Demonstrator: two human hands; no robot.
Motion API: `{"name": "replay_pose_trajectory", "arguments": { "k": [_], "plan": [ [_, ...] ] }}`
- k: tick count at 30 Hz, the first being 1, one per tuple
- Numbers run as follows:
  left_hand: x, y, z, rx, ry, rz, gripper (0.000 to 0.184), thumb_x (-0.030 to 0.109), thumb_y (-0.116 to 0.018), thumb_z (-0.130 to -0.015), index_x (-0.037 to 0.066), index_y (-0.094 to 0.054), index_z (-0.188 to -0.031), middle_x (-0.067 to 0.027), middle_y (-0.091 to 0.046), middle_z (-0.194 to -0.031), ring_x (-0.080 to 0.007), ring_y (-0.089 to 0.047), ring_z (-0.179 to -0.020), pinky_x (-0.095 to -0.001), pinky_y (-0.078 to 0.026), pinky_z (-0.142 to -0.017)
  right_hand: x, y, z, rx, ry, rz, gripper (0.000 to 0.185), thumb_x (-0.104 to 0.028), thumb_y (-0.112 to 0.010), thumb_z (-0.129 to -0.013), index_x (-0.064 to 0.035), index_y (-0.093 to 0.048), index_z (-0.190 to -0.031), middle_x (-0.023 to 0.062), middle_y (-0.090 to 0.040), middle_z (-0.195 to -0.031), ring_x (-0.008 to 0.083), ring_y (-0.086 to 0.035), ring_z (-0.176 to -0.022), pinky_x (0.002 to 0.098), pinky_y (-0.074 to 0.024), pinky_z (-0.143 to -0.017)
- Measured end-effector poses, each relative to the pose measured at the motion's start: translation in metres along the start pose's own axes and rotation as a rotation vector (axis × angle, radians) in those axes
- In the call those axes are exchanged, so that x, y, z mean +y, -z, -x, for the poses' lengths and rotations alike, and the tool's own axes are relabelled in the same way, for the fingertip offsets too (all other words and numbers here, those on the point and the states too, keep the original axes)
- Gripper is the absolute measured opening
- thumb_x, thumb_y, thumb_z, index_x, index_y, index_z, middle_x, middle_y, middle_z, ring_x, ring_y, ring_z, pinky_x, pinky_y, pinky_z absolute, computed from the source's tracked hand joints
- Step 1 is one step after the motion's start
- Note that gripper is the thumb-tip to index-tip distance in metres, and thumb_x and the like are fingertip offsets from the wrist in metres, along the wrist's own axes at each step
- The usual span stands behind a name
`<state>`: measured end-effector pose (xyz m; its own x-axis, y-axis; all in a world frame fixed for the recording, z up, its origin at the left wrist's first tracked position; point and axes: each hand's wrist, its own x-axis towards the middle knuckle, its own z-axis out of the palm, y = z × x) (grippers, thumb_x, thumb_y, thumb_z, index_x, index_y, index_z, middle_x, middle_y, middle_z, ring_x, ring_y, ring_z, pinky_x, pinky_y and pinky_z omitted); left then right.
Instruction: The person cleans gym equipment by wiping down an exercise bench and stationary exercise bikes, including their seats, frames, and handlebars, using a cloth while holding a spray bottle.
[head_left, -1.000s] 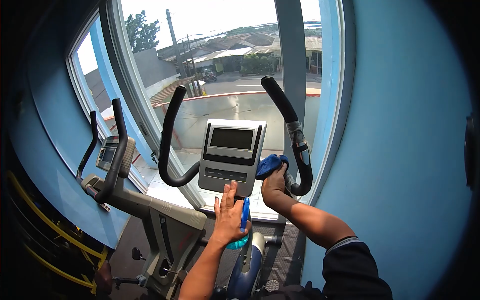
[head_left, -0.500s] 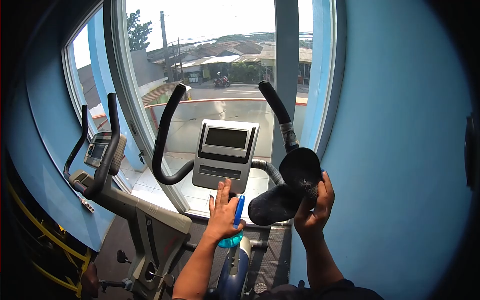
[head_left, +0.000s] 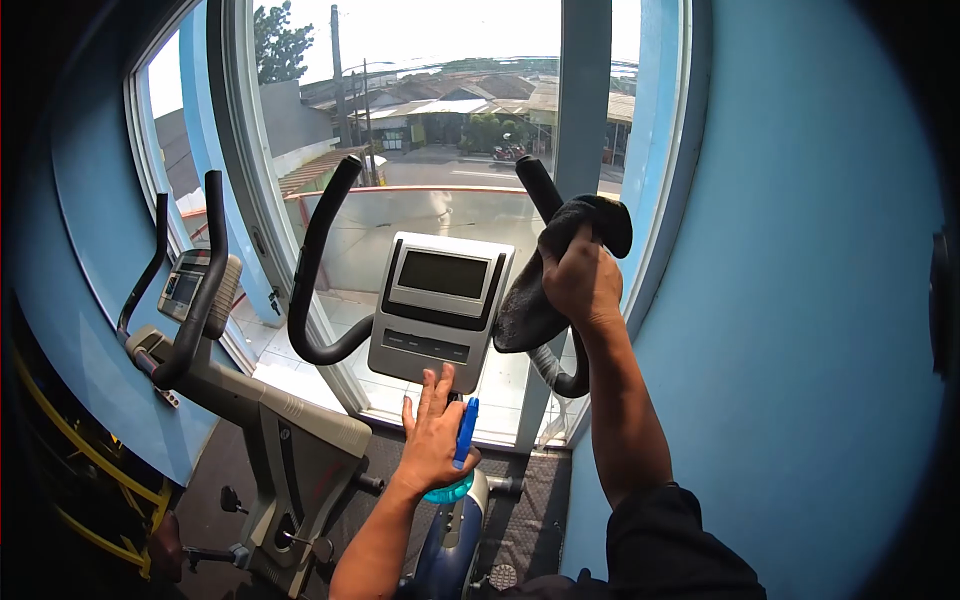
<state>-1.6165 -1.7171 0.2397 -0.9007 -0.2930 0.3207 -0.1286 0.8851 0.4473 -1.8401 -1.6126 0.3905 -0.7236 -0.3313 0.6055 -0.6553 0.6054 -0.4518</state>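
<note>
My left hand (head_left: 435, 440) is in front of the exercise bike's console (head_left: 441, 305), its upper fingers stretched out at the lower edge. The same hand holds a spray bottle (head_left: 466, 435) with a blue trigger head and a teal body, partly hidden behind the palm. My right hand (head_left: 585, 280) grips a floppy black cloth (head_left: 528, 310) with whitish dust on it. The cloth is bunched at the right handlebar (head_left: 538, 185) and covers its middle part. On the other side, the left handlebar (head_left: 325, 250) curves up untouched.
A second exercise bike (head_left: 260, 400) stands at the left, near a yellow metal frame (head_left: 105, 490). A blue wall (head_left: 780, 300) rises close on the right. Glass doors and a window frame (head_left: 585, 100) face me, with a street outside.
My right hand has moved up with the cloth and turned over, bringing it against the right handlebar. My left hand keeps the spray bottle by the console. The view has shifted slightly.
</note>
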Motion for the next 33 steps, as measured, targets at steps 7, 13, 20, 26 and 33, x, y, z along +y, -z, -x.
{"name": "replay_pose_trajectory", "arguments": {
  "k": [7, 13, 20, 26, 33],
  "plan": [
    [0.002, -0.004, 0.000, 0.019, 0.011, 0.057, 0.050, 0.027, -0.065, -0.060, 0.007, -0.060, -0.105, -0.0160, -0.007, -0.162, -0.0399, 0.004, -0.149, -0.0723, -0.006, -0.107, 0.035, -0.004, 0.101, -0.054, -0.114, 0.178, 0.054, -0.036, -0.060, -0.090, 0.0078, -0.047, -0.119, 0.0288, -0.063, -0.094, 0.0454, -0.065, -0.083, 0.0521, -0.0515, -0.072],
    [0.004, -0.008, -0.002, 0.046, 0.033, 0.044, 0.050, 0.029, -0.067, -0.058, 0.009, -0.060, -0.104, -0.0156, -0.007, -0.161, -0.0403, 0.004, -0.148, -0.0731, -0.008, -0.106, -0.008, -0.024, -0.016, 0.321, 0.187, 0.153, 0.052, -0.032, -0.064, -0.088, 0.0042, -0.049, -0.122, 0.0262, -0.061, -0.100, 0.0442, -0.065, -0.085, 0.0490, -0.0548, -0.074],
    [0.007, -0.001, 0.002, -0.002, 0.039, 0.042, 0.048, 0.025, -0.070, -0.064, 0.008, -0.054, -0.106, -0.0152, -0.005, -0.162, -0.0376, 0.004, -0.149, -0.0738, -0.010, -0.106, -0.061, -0.030, -0.121, 0.313, 0.671, 0.017, 0.021, -0.011, -0.055, -0.084, -0.0106, -0.066, -0.102, 0.0160, -0.066, -0.094, 0.0339, -0.066, -0.089, 0.0448, -0.0527, -0.080],
    [-0.017, 0.016, 0.031, 0.220, -0.132, 0.300, 0.047, 0.029, -0.064, -0.069, 0.004, -0.059, -0.108, -0.0292, -0.026, -0.152, -0.0445, -0.021, -0.144, -0.0594, -0.017, -0.111, -0.141, -0.031, -0.008, 0.611, 0.640, -0.672, 0.022, -0.013, -0.059, -0.090, -0.0020, -0.063, -0.108, 0.0166, -0.067, -0.101, 0.0351, -0.065, -0.094, 0.0422, -0.0492, -0.086],
    [-0.060, 0.047, 0.124, 0.373, 0.136, 0.288, 0.046, 0.026, -0.071, -0.063, 0.003, -0.061, -0.102, -0.0274, -0.033, -0.150, -0.0454, -0.030, -0.140, -0.0505, -0.029, -0.110, -0.232, -0.158, 0.112, 0.452, 0.278, -0.824, 0.039, -0.007, -0.054, -0.087, -0.0001, -0.057, -0.125, 0.0189, -0.054, -0.128, 0.0284, -0.051, -0.120, 0.0398, -0.0335, -0.104]
  ]
}}
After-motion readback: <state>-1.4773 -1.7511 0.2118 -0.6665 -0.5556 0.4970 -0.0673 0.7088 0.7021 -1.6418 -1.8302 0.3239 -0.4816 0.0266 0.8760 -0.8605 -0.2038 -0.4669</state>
